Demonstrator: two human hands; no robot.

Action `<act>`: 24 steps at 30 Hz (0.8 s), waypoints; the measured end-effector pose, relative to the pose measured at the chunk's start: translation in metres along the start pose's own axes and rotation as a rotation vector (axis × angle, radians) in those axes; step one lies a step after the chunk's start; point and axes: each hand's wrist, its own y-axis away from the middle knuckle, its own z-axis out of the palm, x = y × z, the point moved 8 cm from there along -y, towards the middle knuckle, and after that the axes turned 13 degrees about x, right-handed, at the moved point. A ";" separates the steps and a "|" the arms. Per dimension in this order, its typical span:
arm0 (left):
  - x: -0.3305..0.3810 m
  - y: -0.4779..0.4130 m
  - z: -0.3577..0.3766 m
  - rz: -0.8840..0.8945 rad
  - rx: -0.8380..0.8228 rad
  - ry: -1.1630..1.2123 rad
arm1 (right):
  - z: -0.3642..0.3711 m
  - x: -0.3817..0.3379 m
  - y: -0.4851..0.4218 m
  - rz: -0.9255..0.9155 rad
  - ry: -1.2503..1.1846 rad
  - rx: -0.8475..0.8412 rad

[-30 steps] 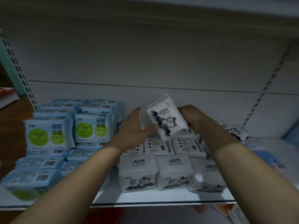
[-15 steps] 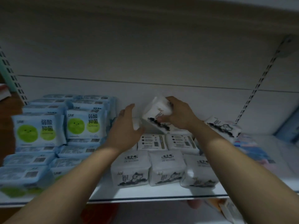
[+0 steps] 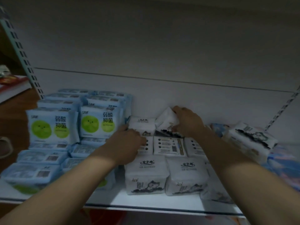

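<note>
White plastic wrap, printed with an ink-drawn cat, covers the sanitary pad pack (image 3: 167, 120) that the right hand (image 3: 189, 122) grips. The pack sits tilted in the back row of the shelf (image 3: 146, 203), close to the back panel (image 3: 162, 54). The fingers curl over its top and right side and hide its right end. Its lower edge is dark and blurred.

Just left of it stands an upright white pack (image 3: 142, 125), and the left hand (image 3: 125, 143) lies against that pack's lower left corner. The fingertips are tucked out of sight between this pack and the flat packs (image 3: 168, 146) below, so I cannot tell whether these fingers grip or only press.

The flat packs lie with their printed backs up, and the text on them is too small to read. Both forearms cover parts of this row. In front, two more white packs (image 3: 146, 174) stand side by side, and a third to their right is mostly hidden under the right arm.

Another white pack (image 3: 250, 138) lies tilted further right, on blurred blue wrappers. On the left of the shelf are stacked blue packs (image 3: 52, 125) with green faces. The lowest ones are dim and hard to make out.
</note>
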 end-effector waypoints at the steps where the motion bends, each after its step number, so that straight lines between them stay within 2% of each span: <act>1: 0.001 0.000 0.004 -0.004 0.001 0.016 | -0.003 -0.003 -0.002 -0.027 0.041 0.024; 10: -0.003 -0.003 0.014 -0.123 -0.071 0.222 | -0.017 -0.001 -0.008 -0.032 0.133 0.004; 15: -0.004 -0.004 0.019 -0.131 -0.144 0.260 | -0.012 -0.008 -0.008 -0.041 0.157 -0.017; 24: -0.002 -0.006 0.019 -0.110 -0.131 0.268 | -0.016 -0.003 -0.010 0.001 0.120 -0.020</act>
